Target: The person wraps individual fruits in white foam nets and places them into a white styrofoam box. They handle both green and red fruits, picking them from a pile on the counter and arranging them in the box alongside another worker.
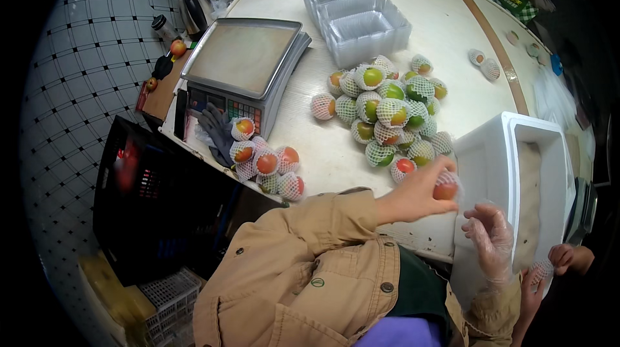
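My left hand point(422, 191), bare, grips a reddish tomato-like fruit point(445, 191) with whitish netting around its upper part. Just to the right is my right hand point(491, 240) in a clear plastic glove, its curled fingers apart and holding nothing visible. It hovers in front of the near wall of a white foam box point(511, 177). Beyond my left hand lies a heap of green and red fruits in foam net sleeves point(387, 109). The closest to that hand is a red netted fruit point(403, 168). A smaller group of redder netted fruits point(267, 163) sits at the table's left edge.
A weighing scale point(242, 56) stands at left, with a grey glove point(215, 129) by its keypad. Stacked clear plastic trays point(368, 27) are behind the heap. Another person's hands point(564, 260) hold a foam net point(541, 269) at lower right. A black crate point(155, 201) stands below the table.
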